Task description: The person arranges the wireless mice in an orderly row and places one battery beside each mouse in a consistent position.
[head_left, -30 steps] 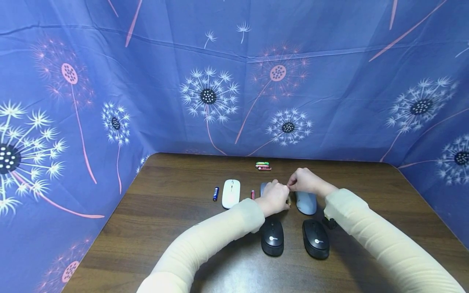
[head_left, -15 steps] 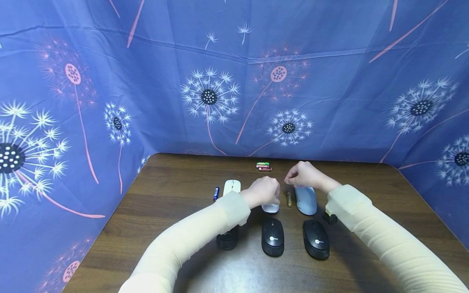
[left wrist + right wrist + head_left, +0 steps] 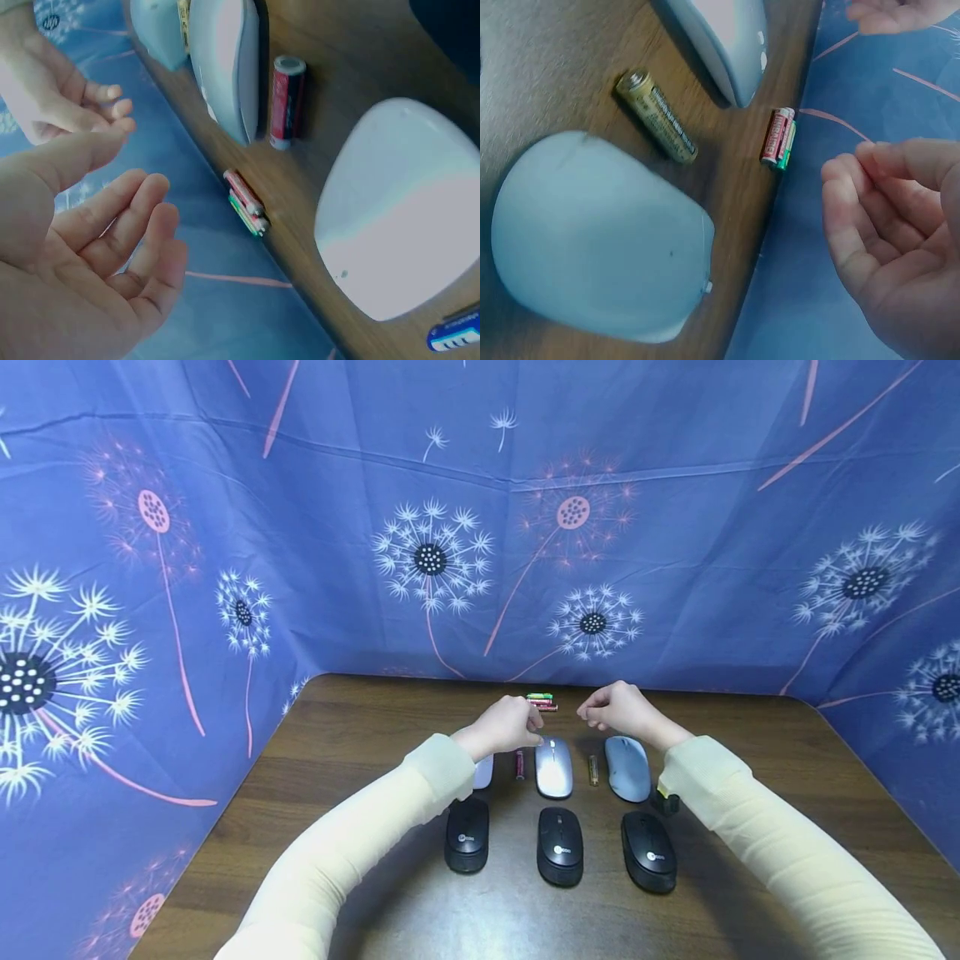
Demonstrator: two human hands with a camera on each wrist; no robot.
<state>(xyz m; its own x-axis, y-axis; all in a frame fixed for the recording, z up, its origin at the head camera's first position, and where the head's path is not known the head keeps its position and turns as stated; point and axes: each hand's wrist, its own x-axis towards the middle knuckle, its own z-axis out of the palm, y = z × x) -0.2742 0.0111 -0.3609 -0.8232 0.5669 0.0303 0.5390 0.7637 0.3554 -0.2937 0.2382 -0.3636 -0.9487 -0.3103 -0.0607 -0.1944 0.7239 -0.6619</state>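
Observation:
My left hand [image 3: 506, 724] is over the table between a white mouse [image 3: 405, 217] and a silver mouse [image 3: 553, 768], its fingers loosely bent and holding nothing. Behind a blue-grey mouse [image 3: 628, 770], my right hand [image 3: 622, 706] hangs in the air. Its thumb and forefinger tips meet in the right wrist view, with nothing seen between them. A red battery [image 3: 519, 765] lies left of the silver mouse, and a gold battery [image 3: 593, 770] lies between the silver and blue-grey mice. The left sleeve covers much of the white mouse in the head view.
Three black mice, left [image 3: 467, 835], middle [image 3: 560, 847] and right [image 3: 648, 853], form a nearer row. Several small batteries [image 3: 542, 702] lie together near the back edge. A blue battery [image 3: 454, 330] is beside the white mouse. Patterned blue cloth [image 3: 480, 527] hangs behind the table.
My hands were together over the gold battery and have parted. The left moved left and back, uncovering the silver mouse; the right rose slightly back. The gold battery lies in place.

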